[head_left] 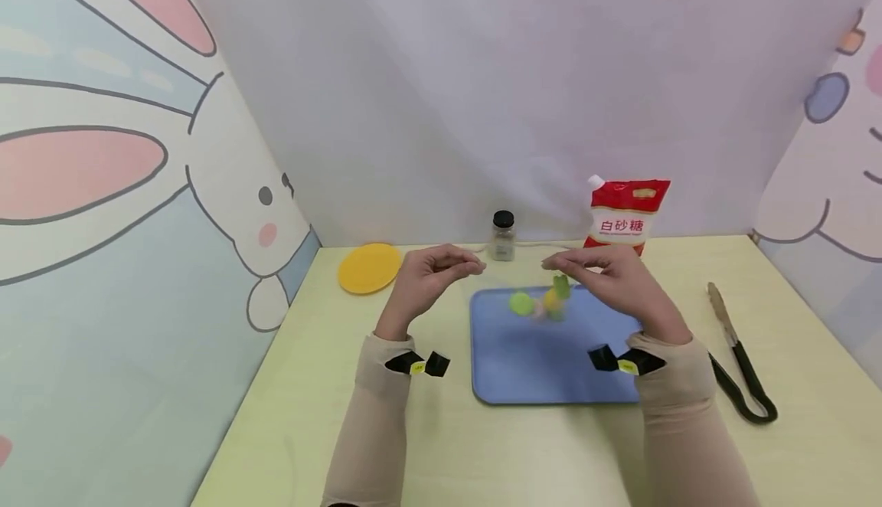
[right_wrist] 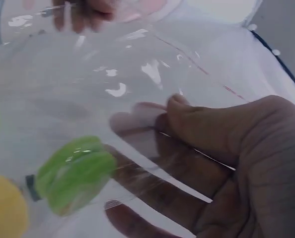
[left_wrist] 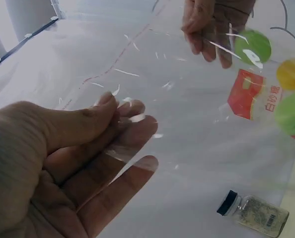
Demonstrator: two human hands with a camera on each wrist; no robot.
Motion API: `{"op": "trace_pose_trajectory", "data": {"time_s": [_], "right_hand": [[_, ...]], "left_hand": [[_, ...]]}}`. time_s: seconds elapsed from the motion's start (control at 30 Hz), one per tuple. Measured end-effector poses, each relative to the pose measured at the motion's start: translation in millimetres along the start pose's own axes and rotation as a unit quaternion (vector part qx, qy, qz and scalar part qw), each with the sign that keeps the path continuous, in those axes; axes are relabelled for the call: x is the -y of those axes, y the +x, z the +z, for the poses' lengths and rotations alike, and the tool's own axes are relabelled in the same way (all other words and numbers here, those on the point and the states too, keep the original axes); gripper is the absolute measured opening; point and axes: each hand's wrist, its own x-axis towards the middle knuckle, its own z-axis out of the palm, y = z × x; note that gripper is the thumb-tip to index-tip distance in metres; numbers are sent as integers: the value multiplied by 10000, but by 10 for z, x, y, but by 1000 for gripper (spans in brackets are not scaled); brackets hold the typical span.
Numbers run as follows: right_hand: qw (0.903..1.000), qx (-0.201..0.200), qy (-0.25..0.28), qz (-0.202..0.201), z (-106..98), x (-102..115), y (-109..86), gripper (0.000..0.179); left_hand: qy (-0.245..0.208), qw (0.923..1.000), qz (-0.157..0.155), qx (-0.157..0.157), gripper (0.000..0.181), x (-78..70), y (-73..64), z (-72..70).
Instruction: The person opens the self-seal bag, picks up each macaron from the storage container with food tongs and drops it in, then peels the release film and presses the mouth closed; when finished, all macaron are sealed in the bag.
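Wall: a pale cloth [head_left: 441, 109] hangs at the back, with a big bunny picture [head_left: 265, 224] on the left side.
Table: pale yellow [head_left: 524, 453], under all the things.
Tray: a flat blue tray [head_left: 551, 369] lies on the table, in front of the person.
Clear plastic bag: see-through and shiny [left_wrist: 197, 104], with a thin red line near its top. It is held up between the two hands, above the tray. Whether its bottom touches the tray cannot be told.
Tongs: metal with black handles [head_left: 751, 377], lying right of the tray, partly behind the right arm.
Sugar pouch: red and white with a white cap [head_left: 623, 216], standing at the back, behind the right hand.
Left hand: it [head_left: 430, 281] pinches one side of the bag with thumb and fingers.
Right hand: it [head_left: 613, 281] pinches the other side the same way.
Yellow plate: flat and round [head_left: 370, 268], back left, near the left hand.
Jar: clear with a black lid [head_left: 504, 239], upright behind the tray.
Inside the bag: a green pepper [right_wrist: 78, 176], a yellow round thing [left_wrist: 291, 74], a light green round thing [head_left: 521, 304] and something pink and blurry [head_left: 540, 310].
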Motion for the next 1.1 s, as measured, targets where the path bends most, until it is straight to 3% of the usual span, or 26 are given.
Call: {"op": "trace_pose_trajectory", "data": {"time_s": [0.13, 0.27, 0.33, 0.57, 0.67, 0.73, 0.8, 0.87, 0.97, 1.1], "right_hand": [[9972, 563, -187, 444, -139, -52, -10, 22], [9865, 1281, -352, 954, -186, -144, -24, 19], [9823, 1491, -464, 1031, -212, -158, -31, 18], [9871, 1222, -435, 938, -241, -141, -30, 19], [9942, 672, -710, 450, -195, -105, -9, 19], [9950, 58, -981, -183, -134, -43, 19, 22], [9858, -616, -1098, -1114, -49, 61, 69, 21], [9694, -987, -971, -2029, 59, 188, 121, 20], [9497, -723, -729, -2959, 240, 347, 194, 23], [9510, -229, -1092, -2882, 432, 417, 243, 23]], "left_hand": [[264, 9982, -437, 304, 15, 148, 17, 51], [630, 9909, -916, 759, 20, 291, 57, 102], [708, 9884, -999, 901, 22, 324, 77, 113], [427, 9904, -929, 929, 21, 303, 97, 122], [265, 9891, -1033, 1010, 22, 298, 89, 140], [161, 9883, -1080, 1067, 22, 306, 85, 156], [69, 9881, -1076, 1094, 22, 316, 83, 172], [-11, 9886, -1046, 1082, 21, 322, 82, 184], [-42, 9909, -914, 986, 20, 299, 76, 194], [-21, 9931, -634, 991, 21, 176, 55, 214]]}}
